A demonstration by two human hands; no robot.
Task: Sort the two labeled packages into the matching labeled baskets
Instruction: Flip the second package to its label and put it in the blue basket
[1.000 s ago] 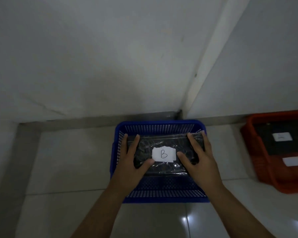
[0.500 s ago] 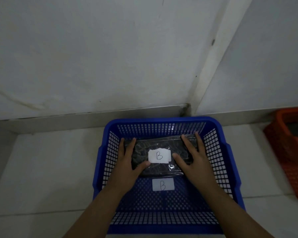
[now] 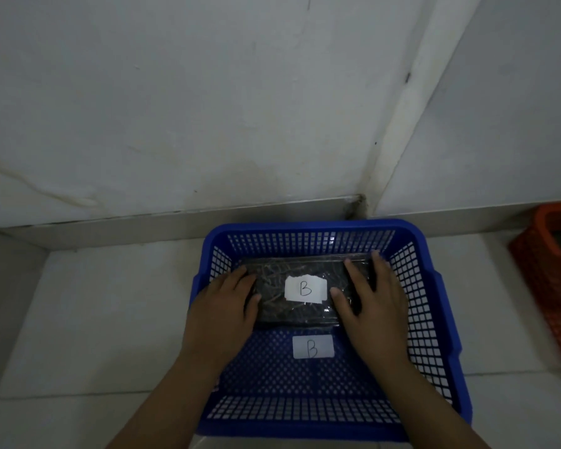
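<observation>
One package (image 3: 292,291) is in view — a dark, plastic-wrapped block with a white "B" label (image 3: 305,288) on its top face. It lies inside the blue basket (image 3: 434,319), toward the far wall of the basket, and appears to rest on the basket floor. A second "B" label (image 3: 312,347) is fixed to the basket floor just in front of the package; the letters match.

Left hand (image 3: 222,311) and right hand (image 3: 371,303) flank the package at its short ends. The fingers (image 3: 358,273) are loosely spread and laid against the package top and edges — contact, not a firm pinch.

Judged status: placement of package B is all but complete; only release and withdrawal of both hands remain for this item.

An orange basket (image 3: 544,280) stands well apart on the floor at the right frame edge. Its label is out of view and its dark interior cannot be resolved, so the state of the other package cannot be confirmed.
</observation>
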